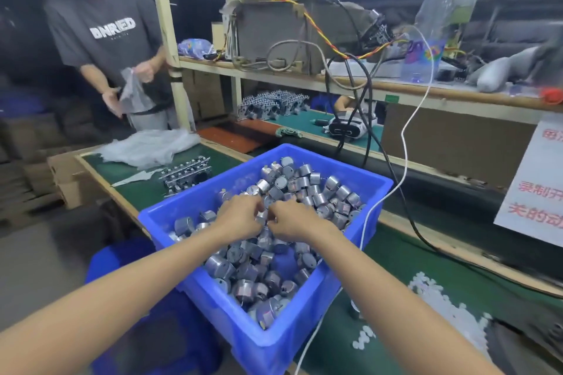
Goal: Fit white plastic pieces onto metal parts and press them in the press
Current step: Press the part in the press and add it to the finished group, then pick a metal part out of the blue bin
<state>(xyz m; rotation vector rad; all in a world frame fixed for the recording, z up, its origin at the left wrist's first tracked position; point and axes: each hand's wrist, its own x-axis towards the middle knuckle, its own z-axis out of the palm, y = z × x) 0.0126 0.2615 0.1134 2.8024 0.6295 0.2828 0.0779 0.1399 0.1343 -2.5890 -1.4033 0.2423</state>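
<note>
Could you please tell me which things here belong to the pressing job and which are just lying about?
Job: metal parts in the blue bin, left hand and right hand among them; white plastic pieces on the green mat.
Lying about: water bottle on the shelf, crumpled plastic bags, white cable, headset.

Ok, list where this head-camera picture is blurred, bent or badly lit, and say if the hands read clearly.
Head view: wide-angle bend bows the shelf post; motion blur smears the water bottle and right edge; white plastic pieces are soft; left hand and right hand among the metal parts in the blue bin are evenly lit, but fingertips blur, so grip is unclear.
</note>
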